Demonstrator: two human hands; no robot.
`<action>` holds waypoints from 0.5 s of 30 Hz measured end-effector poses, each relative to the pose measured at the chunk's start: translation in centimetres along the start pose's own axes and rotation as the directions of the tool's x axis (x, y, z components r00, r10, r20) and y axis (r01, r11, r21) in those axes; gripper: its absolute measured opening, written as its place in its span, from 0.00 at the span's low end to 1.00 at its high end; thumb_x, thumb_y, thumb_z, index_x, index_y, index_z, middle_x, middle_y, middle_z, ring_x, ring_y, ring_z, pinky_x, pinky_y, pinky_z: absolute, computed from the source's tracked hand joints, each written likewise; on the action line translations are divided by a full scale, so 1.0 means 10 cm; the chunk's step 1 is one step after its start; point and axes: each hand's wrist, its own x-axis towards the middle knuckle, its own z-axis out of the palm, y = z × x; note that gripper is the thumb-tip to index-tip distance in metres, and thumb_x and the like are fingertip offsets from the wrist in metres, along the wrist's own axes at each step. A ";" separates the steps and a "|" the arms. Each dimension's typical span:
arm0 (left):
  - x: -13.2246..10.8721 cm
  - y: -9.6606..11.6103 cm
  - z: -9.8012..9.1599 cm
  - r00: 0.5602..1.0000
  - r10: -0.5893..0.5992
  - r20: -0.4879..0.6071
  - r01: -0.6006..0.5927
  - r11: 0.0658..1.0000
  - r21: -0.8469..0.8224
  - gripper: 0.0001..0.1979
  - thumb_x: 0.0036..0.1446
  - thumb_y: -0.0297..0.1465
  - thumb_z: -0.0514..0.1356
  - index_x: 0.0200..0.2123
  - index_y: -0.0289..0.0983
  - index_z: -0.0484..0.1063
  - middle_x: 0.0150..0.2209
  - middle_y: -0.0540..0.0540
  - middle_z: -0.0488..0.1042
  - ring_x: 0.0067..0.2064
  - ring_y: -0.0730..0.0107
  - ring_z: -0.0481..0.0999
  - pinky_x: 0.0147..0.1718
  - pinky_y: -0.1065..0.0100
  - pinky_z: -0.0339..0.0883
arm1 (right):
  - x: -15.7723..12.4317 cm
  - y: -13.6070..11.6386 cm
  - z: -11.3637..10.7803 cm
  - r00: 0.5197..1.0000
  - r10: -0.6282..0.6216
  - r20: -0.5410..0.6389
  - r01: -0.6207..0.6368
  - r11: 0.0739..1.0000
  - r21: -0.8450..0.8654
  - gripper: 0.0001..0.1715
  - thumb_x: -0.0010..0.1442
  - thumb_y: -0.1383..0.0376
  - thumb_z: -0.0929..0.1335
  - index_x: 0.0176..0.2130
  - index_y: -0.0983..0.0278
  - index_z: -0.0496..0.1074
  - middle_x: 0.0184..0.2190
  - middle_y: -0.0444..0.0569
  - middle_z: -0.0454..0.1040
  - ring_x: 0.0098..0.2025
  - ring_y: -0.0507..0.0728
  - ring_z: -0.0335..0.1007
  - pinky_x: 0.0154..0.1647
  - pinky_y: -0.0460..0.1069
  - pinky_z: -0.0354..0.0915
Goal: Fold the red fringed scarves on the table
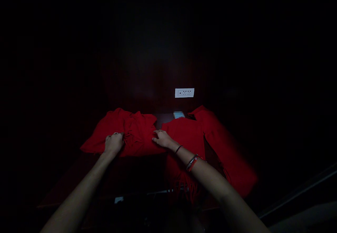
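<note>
the left hand (114, 143) reaches forward, fisted on the red cloth (146, 143); the right hand (162, 139) angles inward, open, fingers loosely bent.

We're basically looking at one loud colour, a plain solid red all over the cloth (139, 133), bright up top and sinking to a murky deep red toward the bottom, while the wall (147, 75) goes from dark maroon to near black and the table (162, 118) shows a dull greyish purple patch. The socket plate (184, 92) gives us clean white dotted with little dark holes, and the small pale blue thing (179, 114) just below it is all blocky squares. On our wrist we're sporting a dark band (178, 149) plus red and silvery bracelets (192, 162).
</note>
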 end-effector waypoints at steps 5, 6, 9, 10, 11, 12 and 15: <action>0.02 0.18 -0.37 0.994 -0.035 -0.108 -0.035 0.809 -0.587 0.17 0.44 0.30 0.50 0.39 0.34 0.68 0.35 0.44 0.72 0.35 0.65 0.71 0.35 0.66 0.63 | 0.04 -0.17 0.06 0.996 0.084 0.022 -0.084 0.860 0.504 0.39 0.48 0.57 0.65 0.55 0.66 0.47 0.45 0.53 0.63 0.42 0.54 0.63 0.42 0.49 0.59; 0.00 0.28 -0.47 0.991 -0.004 -0.132 -0.090 0.713 -0.695 0.17 0.44 0.31 0.51 0.39 0.34 0.68 0.35 0.45 0.72 0.34 0.65 0.71 0.34 0.66 0.64 | 0.03 -0.21 0.04 0.998 0.065 0.008 -0.056 0.784 0.619 0.42 0.47 0.57 0.66 0.56 0.64 0.45 0.46 0.52 0.62 0.41 0.53 0.63 0.42 0.48 0.60; -0.08 0.64 -0.69 0.978 0.117 -0.172 -0.205 0.406 -0.891 0.19 0.42 0.35 0.54 0.38 0.33 0.67 0.37 0.44 0.72 0.36 0.65 0.70 0.36 0.65 0.64 | -0.04 -0.31 -0.08 0.992 -0.052 -0.114 0.123 0.593 0.796 0.40 0.42 0.60 0.68 0.53 0.62 0.51 0.46 0.49 0.63 0.43 0.53 0.62 0.43 0.49 0.60; -0.11 0.76 -0.73 0.974 0.145 -0.175 -0.215 0.338 -0.916 0.19 0.41 0.36 0.55 0.37 0.33 0.67 0.37 0.44 0.72 0.37 0.64 0.70 0.37 0.64 0.64 | -0.07 -0.32 -0.13 0.987 -0.066 -0.146 0.158 0.566 0.809 0.36 0.42 0.61 0.68 0.50 0.62 0.56 0.44 0.49 0.65 0.43 0.54 0.62 0.43 0.49 0.60; -0.13 0.86 -0.75 0.971 0.162 -0.178 -0.220 0.296 -0.929 0.18 0.40 0.36 0.55 0.36 0.33 0.67 0.37 0.44 0.72 0.37 0.64 0.70 0.37 0.63 0.63 | -0.09 -0.32 -0.18 0.985 -0.055 -0.164 0.166 0.560 0.812 0.30 0.42 0.61 0.68 0.46 0.63 0.61 0.41 0.48 0.67 0.42 0.54 0.63 0.43 0.50 0.60; -0.15 0.93 -0.76 0.967 0.179 -0.182 -0.226 0.271 -0.936 0.18 0.40 0.36 0.56 0.36 0.33 0.67 0.37 0.44 0.72 0.38 0.64 0.70 0.38 0.63 0.63 | -0.12 -0.30 -0.24 0.986 -0.026 -0.166 0.151 0.570 0.808 0.24 0.42 0.61 0.67 0.42 0.65 0.64 0.38 0.48 0.69 0.40 0.54 0.64 0.42 0.50 0.60; -0.15 0.98 -0.74 0.957 0.204 -0.206 -0.254 0.246 -0.935 0.19 0.42 0.38 0.56 0.38 0.33 0.66 0.39 0.44 0.70 0.40 0.65 0.69 0.40 0.63 0.62 | -0.25 -0.12 -0.54 0.975 0.062 -0.212 0.125 0.636 0.761 0.16 0.44 0.62 0.66 0.35 0.66 0.66 0.32 0.47 0.70 0.34 0.54 0.66 0.38 0.50 0.62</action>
